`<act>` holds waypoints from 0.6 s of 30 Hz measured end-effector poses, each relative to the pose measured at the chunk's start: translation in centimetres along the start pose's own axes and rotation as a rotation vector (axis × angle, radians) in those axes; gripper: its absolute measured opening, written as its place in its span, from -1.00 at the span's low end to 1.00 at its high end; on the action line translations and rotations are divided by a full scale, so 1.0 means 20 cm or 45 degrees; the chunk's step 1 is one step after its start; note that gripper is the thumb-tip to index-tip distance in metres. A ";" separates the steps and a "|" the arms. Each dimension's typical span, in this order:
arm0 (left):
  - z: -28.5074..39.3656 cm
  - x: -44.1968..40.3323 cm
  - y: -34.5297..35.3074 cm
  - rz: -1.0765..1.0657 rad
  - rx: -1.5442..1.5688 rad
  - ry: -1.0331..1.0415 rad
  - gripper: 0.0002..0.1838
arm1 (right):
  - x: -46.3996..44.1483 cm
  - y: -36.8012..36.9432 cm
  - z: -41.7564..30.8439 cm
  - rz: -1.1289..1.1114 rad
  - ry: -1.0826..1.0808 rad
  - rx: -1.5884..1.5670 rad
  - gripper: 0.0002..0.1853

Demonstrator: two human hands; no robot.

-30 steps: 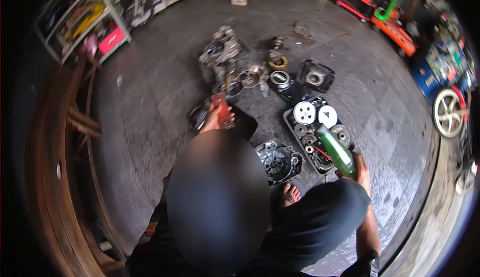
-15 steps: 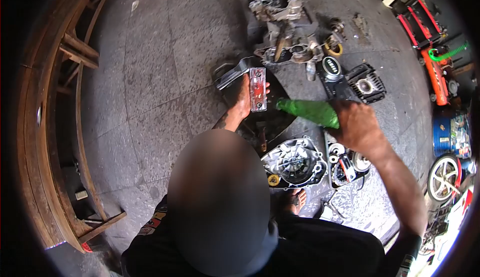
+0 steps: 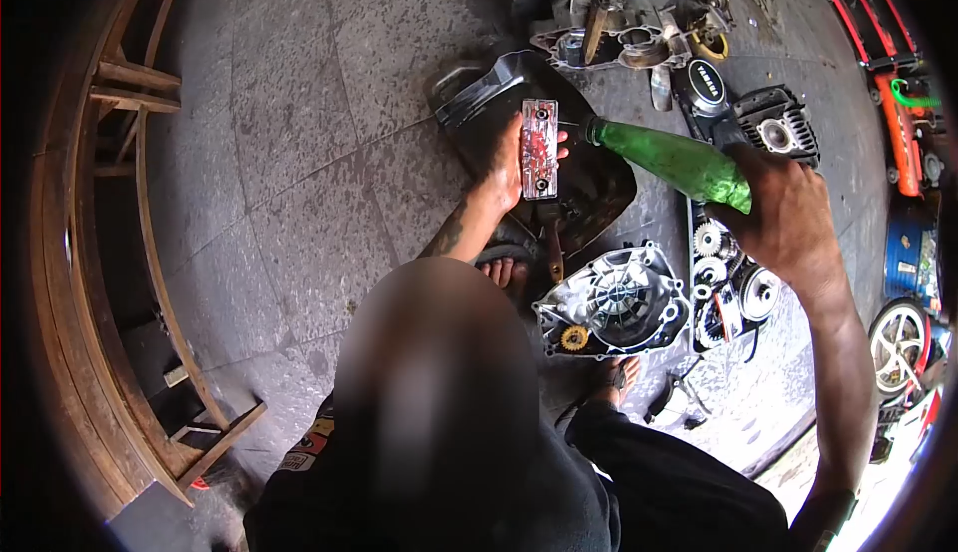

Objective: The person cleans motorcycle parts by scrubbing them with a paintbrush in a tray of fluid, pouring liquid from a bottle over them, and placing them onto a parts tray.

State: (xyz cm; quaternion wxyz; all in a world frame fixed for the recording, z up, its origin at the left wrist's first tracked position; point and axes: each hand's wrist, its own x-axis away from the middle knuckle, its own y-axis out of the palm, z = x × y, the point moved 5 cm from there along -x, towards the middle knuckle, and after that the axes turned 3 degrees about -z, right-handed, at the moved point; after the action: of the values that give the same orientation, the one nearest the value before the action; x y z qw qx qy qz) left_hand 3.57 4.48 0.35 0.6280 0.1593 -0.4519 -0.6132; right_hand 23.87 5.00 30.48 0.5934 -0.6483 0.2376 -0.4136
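My left hand [image 3: 502, 171] is closed around a flat rectangular metal part [image 3: 540, 143] with red residue on its face and a hole near each end. Over on the right, my right hand [image 3: 793, 215] grips a green glass bottle [image 3: 671, 161] by its wide end. The bottle lies tilted, its mouth pointing left, close beside the metal part's upper half. Below both is a black pan-like tray [image 3: 599, 205], wet and dark inside. A wooden-handled brush [image 3: 556, 251] rests at the tray's lower edge, its head partly in shadow.
An engine side cover [image 3: 621, 297] with a yellow gear [image 3: 574, 337] sits near my feet. Beside it are several gears [image 3: 711, 271]. Engine cases [image 3: 639, 43], a YAMAHA cover [image 3: 705, 85] and a finned cylinder part [image 3: 776, 133] lie farther off. A wooden bench [image 3: 75, 282] runs along the left.
The bottle's mouth has risen from beside the metal part's lower end to beside its upper half. My view has shifted, so the floor items appear higher and farther right.
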 end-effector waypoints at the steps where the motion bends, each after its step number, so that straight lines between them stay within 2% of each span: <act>1: 0.00 0.01 0.00 -0.002 0.000 0.003 -0.38 | 0.01 0.00 0.00 -0.005 0.004 -0.004 -0.55; 4: 0.00 0.02 0.00 -0.004 0.002 0.005 -0.42 | 0.03 -0.01 0.01 0.052 -0.012 -0.037 -0.55; 11: 0.01 0.01 0.02 -0.076 -0.083 -0.002 -0.37 | 0.05 -0.04 0.02 0.153 -0.026 -0.042 -0.54; 18: 0.03 0.02 0.05 -0.113 -0.058 -0.003 -0.39 | 0.06 -0.02 0.05 0.089 0.066 -0.038 -0.58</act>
State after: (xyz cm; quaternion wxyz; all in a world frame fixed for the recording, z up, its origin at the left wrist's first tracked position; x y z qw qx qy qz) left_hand 3.60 4.47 1.60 0.6032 0.1642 -0.4311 -0.6506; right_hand 25.24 4.75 31.15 0.5914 -0.6376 0.2816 -0.4056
